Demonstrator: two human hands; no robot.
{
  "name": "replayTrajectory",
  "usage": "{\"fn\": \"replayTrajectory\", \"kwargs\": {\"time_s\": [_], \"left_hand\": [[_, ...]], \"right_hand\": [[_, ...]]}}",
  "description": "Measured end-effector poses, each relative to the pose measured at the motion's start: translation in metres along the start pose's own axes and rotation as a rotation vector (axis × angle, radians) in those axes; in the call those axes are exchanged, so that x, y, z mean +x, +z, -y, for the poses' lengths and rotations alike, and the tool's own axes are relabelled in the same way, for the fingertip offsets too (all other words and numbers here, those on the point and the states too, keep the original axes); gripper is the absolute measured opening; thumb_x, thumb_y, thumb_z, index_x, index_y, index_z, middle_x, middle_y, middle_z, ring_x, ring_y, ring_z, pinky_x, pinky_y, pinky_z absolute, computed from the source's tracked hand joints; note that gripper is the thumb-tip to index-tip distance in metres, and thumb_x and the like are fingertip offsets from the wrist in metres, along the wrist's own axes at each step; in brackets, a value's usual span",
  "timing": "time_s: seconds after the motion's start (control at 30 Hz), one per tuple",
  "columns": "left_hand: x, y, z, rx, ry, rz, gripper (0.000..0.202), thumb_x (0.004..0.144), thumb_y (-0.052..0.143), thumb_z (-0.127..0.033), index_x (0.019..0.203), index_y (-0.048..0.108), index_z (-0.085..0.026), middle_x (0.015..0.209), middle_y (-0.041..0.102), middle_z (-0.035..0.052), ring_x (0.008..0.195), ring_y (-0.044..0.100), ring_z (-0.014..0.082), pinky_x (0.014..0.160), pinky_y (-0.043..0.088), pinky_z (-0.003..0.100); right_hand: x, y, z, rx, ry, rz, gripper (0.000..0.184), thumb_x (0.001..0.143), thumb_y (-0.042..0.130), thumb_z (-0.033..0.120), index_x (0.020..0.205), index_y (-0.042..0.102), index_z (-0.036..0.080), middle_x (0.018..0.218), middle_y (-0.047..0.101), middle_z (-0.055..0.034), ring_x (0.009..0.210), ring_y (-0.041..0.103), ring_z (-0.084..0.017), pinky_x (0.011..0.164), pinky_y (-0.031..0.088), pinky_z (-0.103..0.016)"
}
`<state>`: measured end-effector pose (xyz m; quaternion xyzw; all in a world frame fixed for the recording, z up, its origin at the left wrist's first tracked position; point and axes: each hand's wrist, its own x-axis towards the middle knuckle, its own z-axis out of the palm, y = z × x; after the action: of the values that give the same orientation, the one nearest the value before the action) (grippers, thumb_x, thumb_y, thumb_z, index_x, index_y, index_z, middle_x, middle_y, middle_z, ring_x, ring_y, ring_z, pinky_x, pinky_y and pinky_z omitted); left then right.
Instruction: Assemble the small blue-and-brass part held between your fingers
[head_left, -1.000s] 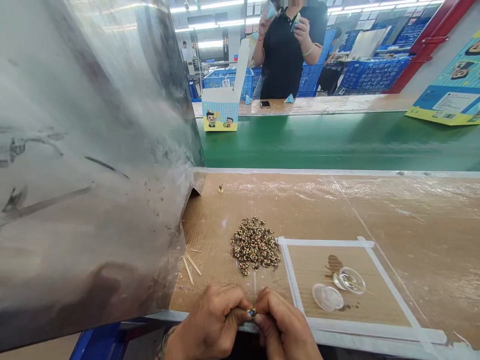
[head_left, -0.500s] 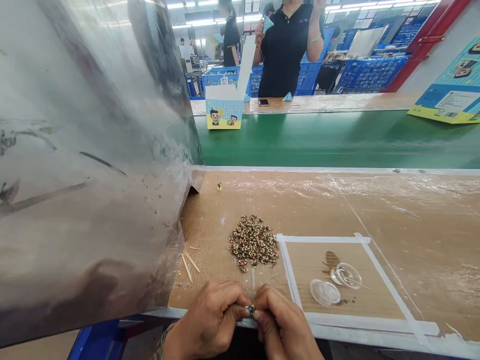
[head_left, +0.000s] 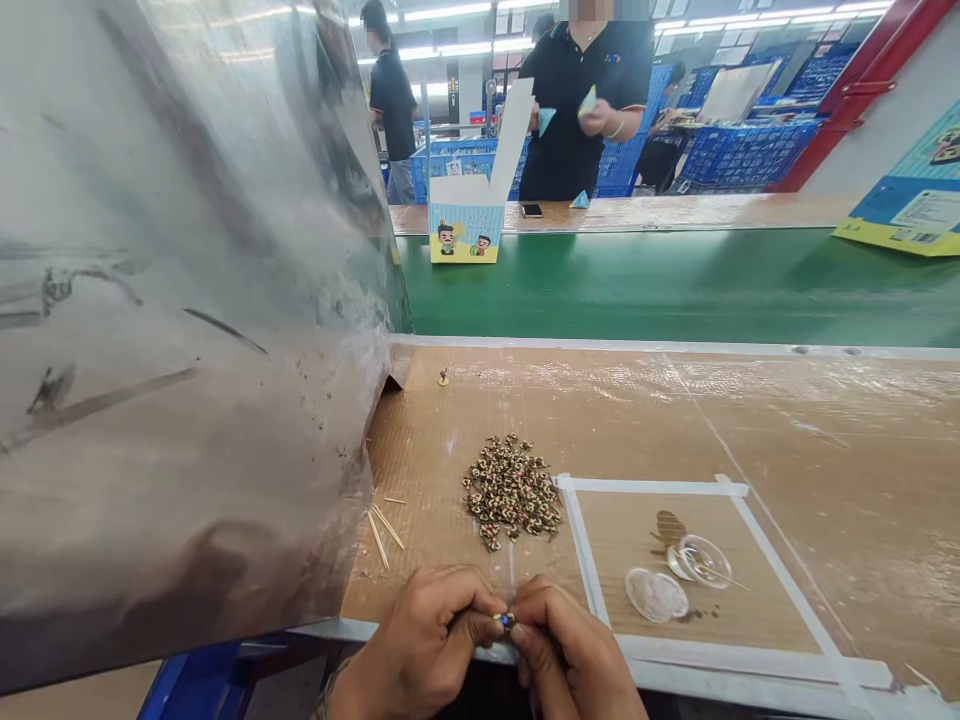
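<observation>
At the bottom middle of the frame, the left hand (head_left: pixel 427 640) and right hand (head_left: pixel 570 650) pinch 1 tiny bead (head_left: pixel 506 621) between their fingertips. A slip could drop it into the bead pile (head_left: pixel 512 492) just above.

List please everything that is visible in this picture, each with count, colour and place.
small part: one, blue and yellow, pinched between both hands at the near table edge
pile of small parts: many, gold and dark, on the table ahead of the hands
clear dishes: two, transparent, inside the white taped square
thin sticks: a few, pale, left of the pile
printed box: one, yellow and blue, open, on the green belt's far side
conveyor belt: one, green, beyond the table
metal sheet: one, grey, filling the left
co-worker: one, black shirt, across the belt
left hand: one, bottom centre
right hand: one, bottom centre
</observation>
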<state>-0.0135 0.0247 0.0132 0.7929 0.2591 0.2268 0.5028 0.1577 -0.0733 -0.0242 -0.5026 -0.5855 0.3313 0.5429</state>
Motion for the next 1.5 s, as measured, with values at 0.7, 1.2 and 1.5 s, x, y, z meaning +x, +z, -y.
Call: {"fn": "replayTrajectory", "kwargs": {"time_s": [0.7,1.2,1.5], "left_hand": [[-0.005,0.000,0.002,-0.014,-0.025,-0.114,0.007,0.101,0.068,-0.023,0.103,0.074,-0.023,0.094,0.078,-0.0007,0.087,0.072,0.0152,0.083,0.049,0.024],[0.000,-0.001,-0.005,0.006,0.026,-0.167,0.008,0.099,0.068,-0.022,0.099,0.076,-0.022,0.090,0.079,0.0005,0.083,0.072,0.0160,0.080,0.051,0.023],[-0.001,-0.001,0.000,-0.036,-0.075,-0.054,0.016,0.100,0.061,-0.026,0.086,0.067,-0.018,0.083,0.072,0.0032,0.079,0.066,0.0189,0.077,0.047,0.029]], "right_hand": [[-0.002,0.007,0.007,0.183,0.207,-0.159,0.022,0.106,0.058,0.040,0.095,0.070,0.026,0.080,0.056,0.0001,0.068,0.060,-0.013,0.048,0.044,-0.018],[0.000,0.005,0.012,0.150,0.232,-0.124,0.023,0.107,0.056,0.041,0.100,0.072,0.025,0.085,0.062,-0.0020,0.058,0.057,-0.011,0.046,0.046,-0.019],[0.000,0.008,0.006,-0.041,0.014,-0.124,0.021,0.109,0.047,0.025,0.093,0.061,0.025,0.076,0.056,0.0016,0.068,0.058,-0.014,0.061,0.042,-0.025]]}}
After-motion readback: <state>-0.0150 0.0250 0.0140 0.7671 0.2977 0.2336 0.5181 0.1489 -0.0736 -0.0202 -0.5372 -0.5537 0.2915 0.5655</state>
